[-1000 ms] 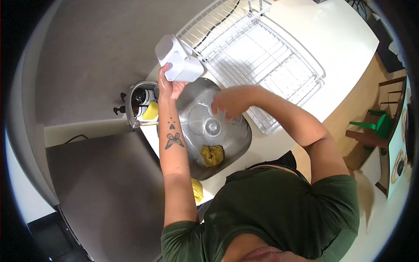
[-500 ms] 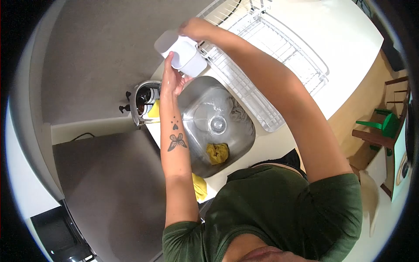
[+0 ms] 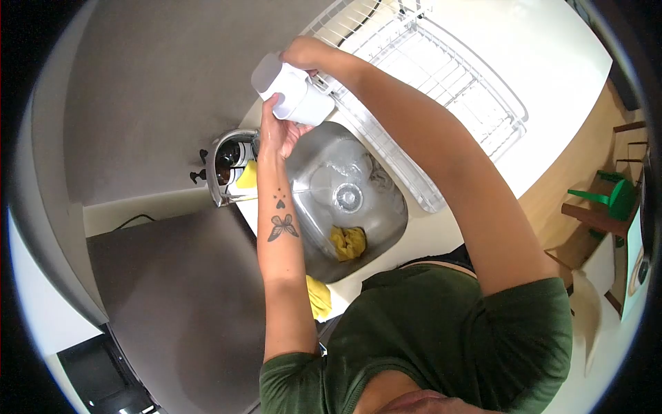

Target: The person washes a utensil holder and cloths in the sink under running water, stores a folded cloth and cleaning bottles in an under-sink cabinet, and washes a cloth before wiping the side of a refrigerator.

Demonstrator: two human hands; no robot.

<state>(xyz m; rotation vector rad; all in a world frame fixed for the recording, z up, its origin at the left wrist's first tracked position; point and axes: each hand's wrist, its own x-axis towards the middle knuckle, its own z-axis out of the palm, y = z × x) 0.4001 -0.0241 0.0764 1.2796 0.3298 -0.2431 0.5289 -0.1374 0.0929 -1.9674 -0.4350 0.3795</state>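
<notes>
A white plastic container [image 3: 296, 96] with rounded corners is tilted over the far end of the steel sink [image 3: 321, 155], beside the dish rack. My left hand [image 3: 279, 131] holds it from the near side, thumb up along its wall and fingers underneath. My right hand [image 3: 307, 54] is curled at its far upper edge; its fingertips are partly hidden behind the container. In the sink lie a crumpled yellow cloth [image 3: 347, 243] and a greyish, wet-looking bundle [image 3: 381, 181] near the drain [image 3: 347, 197].
A white wire dish rack [image 3: 441, 83] with a clear drip tray [image 3: 393, 148] stands right of the sink. At left, a metal caddy [image 3: 219, 196] holds pump bottles and a yellow sponge [image 3: 247, 176]. Another yellow cloth [image 3: 318, 298] hangs at the counter's front edge.
The container has tipped slightly and shifted a little right and down in view, with both hands still on it. The whole view has shifted slightly too.
</notes>
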